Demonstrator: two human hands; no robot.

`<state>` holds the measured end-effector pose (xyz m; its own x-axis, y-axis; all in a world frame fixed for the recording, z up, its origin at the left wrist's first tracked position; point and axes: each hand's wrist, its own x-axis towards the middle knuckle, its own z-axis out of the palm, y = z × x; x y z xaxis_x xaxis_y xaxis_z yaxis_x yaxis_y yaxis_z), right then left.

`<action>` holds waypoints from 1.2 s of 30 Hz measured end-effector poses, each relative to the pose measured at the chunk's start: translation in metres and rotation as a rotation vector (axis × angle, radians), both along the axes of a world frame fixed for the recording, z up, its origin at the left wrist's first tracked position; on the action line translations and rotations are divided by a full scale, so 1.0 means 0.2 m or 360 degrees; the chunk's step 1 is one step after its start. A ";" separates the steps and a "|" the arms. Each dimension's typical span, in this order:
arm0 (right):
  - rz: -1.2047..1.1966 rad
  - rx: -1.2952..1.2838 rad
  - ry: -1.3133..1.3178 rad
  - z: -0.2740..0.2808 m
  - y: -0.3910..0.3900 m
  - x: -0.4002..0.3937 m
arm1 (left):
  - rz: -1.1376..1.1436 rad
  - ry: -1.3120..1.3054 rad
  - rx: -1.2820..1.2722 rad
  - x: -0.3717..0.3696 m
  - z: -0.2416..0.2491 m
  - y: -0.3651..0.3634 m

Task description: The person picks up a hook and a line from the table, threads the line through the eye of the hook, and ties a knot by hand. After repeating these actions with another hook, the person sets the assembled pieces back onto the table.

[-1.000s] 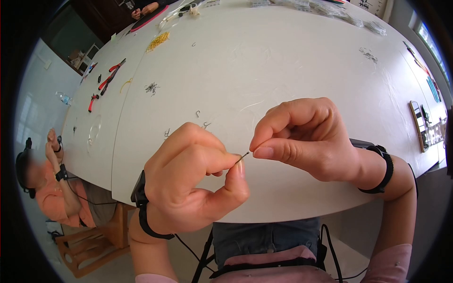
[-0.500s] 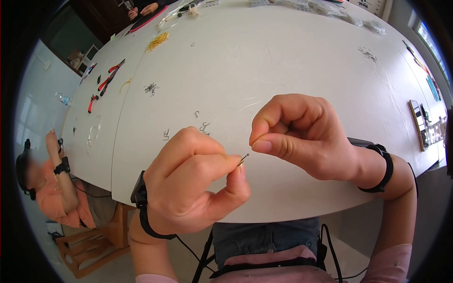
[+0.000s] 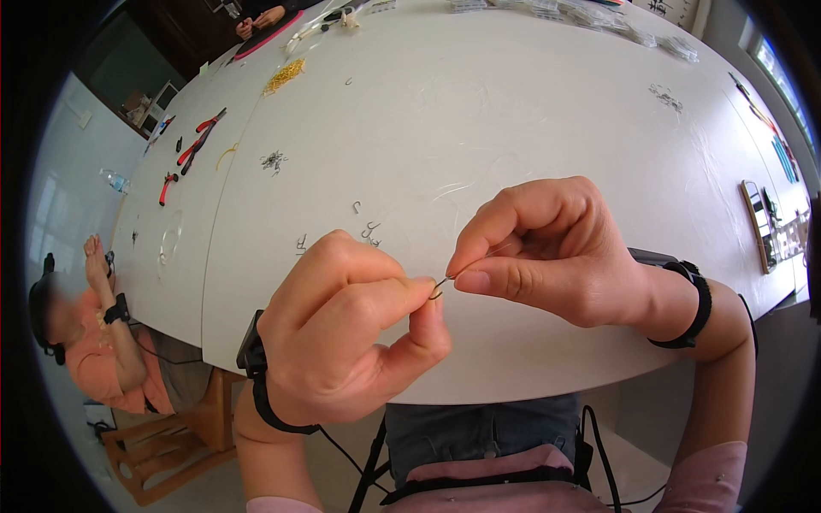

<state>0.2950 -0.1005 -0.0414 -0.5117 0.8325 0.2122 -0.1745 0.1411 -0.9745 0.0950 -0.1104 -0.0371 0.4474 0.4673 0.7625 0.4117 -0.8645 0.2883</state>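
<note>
A small dark fish hook (image 3: pixel 438 293) is pinched between the thumb and index finger of my left hand (image 3: pixel 351 329), with its shank pointing up and right. My right hand (image 3: pixel 547 256) is closed in a pinch at the shank's upper end, its fingertips touching or almost touching it. A faint clear fishing line (image 3: pixel 498 250) shows between the right fingers; its end is too fine to make out. Several loose fish hooks (image 3: pixel 370 231) lie on the table just beyond my left hand, and a single hook (image 3: pixel 357 207) lies a little farther off.
On the white table (image 3: pixel 385 145) are a pile of dark hooks (image 3: pixel 273 161), a gold pile (image 3: pixel 285 76), red-handled pliers (image 3: pixel 202 141) and another dark pile (image 3: pixel 666 97). A phone (image 3: pixel 758 224) lies at the right edge. A person in orange (image 3: pixel 107 350) sits at left; another person's hands (image 3: pixel 259 21) show far off.
My right hand has lowered slightly and its fingertips have come to the hook's upper end, which showed bare before. My left hand has barely moved, still holding the hook.
</note>
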 end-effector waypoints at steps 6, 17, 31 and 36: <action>-0.0091 0.0006 0.0053 -0.03 0.00 -0.02 | -0.0012 0.0074 -0.0006 -0.01 0.00 -0.02; -0.0014 -0.0039 -0.0085 0.00 0.00 0.01 | 0.0024 0.0108 0.0051 -0.01 0.00 -0.02; -0.0199 0.0352 -0.0205 -0.01 -0.01 0.01 | -0.0174 -0.0468 -0.1185 -0.03 0.09 0.01; -0.0329 0.0612 -0.0343 -0.01 -0.02 -0.01 | -0.0320 -0.0386 -0.1291 -0.02 0.05 0.03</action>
<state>0.2938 -0.1050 -0.0442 -0.4101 0.8033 0.4318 0.0954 0.5086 -0.8557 0.0913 -0.1052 -0.0270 0.4481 0.8371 0.3137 0.1203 -0.4041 0.9068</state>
